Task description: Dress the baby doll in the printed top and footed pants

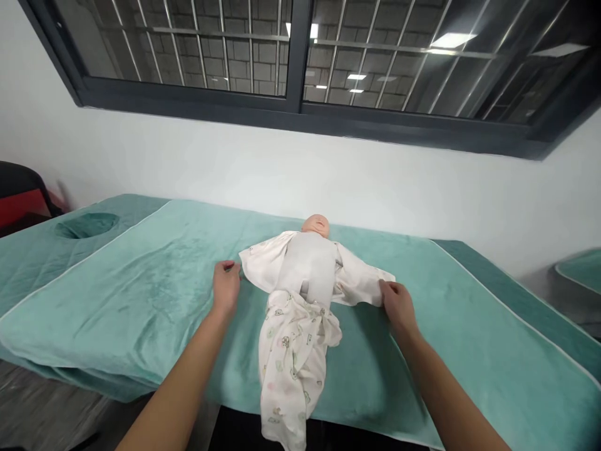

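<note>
Bare forearms point(451, 388) are stretching over green plush bedding point(469, 313), where a white, faintly patterned cloth garment point(263, 258) is already lying sleeves-out about a pink-headed doll point(315, 225), its front seemingly lying unfastened. Doll and garment are lying between the right hand point(398, 303), pinching one sleeve end, and the left hand point(226, 287), curling beside the other, grip unclear.

Under soft, even light, white reflections point(453, 41) glare in the window point(300, 62), edges stretched.
</note>
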Available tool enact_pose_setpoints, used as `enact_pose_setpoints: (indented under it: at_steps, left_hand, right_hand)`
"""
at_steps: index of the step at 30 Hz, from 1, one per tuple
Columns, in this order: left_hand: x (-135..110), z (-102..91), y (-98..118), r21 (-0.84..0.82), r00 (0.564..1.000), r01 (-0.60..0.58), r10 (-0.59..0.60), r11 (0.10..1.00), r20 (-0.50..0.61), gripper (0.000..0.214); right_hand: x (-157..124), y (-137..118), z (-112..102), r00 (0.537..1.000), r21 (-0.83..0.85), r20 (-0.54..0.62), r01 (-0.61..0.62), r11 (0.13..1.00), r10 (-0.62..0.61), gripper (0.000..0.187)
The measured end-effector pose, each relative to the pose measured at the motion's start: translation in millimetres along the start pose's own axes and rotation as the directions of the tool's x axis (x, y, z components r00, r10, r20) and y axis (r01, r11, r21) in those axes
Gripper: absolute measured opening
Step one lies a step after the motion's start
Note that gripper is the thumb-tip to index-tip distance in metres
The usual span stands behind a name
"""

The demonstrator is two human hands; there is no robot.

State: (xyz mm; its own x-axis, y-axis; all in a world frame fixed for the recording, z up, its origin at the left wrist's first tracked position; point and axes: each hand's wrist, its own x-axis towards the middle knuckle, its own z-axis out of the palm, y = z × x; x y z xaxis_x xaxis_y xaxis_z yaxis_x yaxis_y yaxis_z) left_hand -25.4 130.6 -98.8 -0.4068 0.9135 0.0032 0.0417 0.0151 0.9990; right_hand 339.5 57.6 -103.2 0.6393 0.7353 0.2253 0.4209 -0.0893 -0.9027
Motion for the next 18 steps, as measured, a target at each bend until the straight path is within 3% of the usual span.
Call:
enact_pose_setpoints:
  at_steps: [2, 4, 5, 7, 9, 10, 11, 13, 16, 18]
  left_hand:
    - [-6, -6.8, 1, 0.015, 0.998, -0.063, 0.062, 0.998, 0.032, 0.024]
    - [-15, -9.0, 6, 0.025, 0.962, -0.109, 0.099, 0.994, 0.254, 0.023]
    - [-19, -9.1, 8, 0.026, 0.906, -0.115, 0.094, 0.993, 0.412, 0.021]
    - [-25, -9.4, 14, 0.026, 0.726, -0.117, 0.068, 0.993, 0.684, 0.019]
    - [-27, -12.1, 17, 0.052, 0.545, -0.143, 0.035, 0.988, 0.837, 0.020]
    - [-27, -14.4, 18, 0.074, 0.475, -0.175, 0.018, 0.982, 0.880, 0.022]
    - [-27, -16.9, 19, 0.098, 0.433, -0.215, 0.005, 0.972, 0.901, 0.023]
    - [-28, -21.1, 22, 0.127, 0.402, -0.301, 0.004, 0.945, 0.916, 0.022]
    - [-36, -19.9, 23, 0.093, 0.428, -0.421, 0.107, 0.902, 0.897, 0.012]
    - [-43, -12.5, 21, 0.054, 0.471, -0.473, 0.201, 0.879, 0.859, 0.012]
  right_hand:
    - [-11, 8, -5, 0.992, -0.086, -0.094, 0.070, 0.994, -0.078, 0.042]
    - [-29, 5, 1, 0.986, -0.135, 0.021, 0.169, 0.976, -0.168, 0.039]
    - [-40, 0, 7, 0.969, -0.123, 0.161, 0.208, 0.970, -0.187, 0.035]
    - [-59, -15, 20, 0.869, -0.042, 0.463, 0.222, 0.974, -0.178, 0.027]
    - [-72, -29, 30, 0.754, 0.036, 0.621, 0.243, 0.969, -0.212, 0.023]
    - [-75, -35, 32, 0.709, 0.075, 0.659, 0.272, 0.959, -0.252, 0.023]
    - [-77, -40, 32, 0.661, 0.114, 0.690, 0.303, 0.946, -0.295, 0.023]
    - [-78, -46, 29, 0.560, 0.193, 0.742, 0.348, 0.917, -0.369, 0.021]
    - [-77, -52, 21, 0.447, 0.268, 0.787, 0.372, 0.889, -0.424, 0.019]
    - [-80, -55, 19, 0.411, 0.272, 0.806, 0.384, 0.882, -0.427, 0.019]
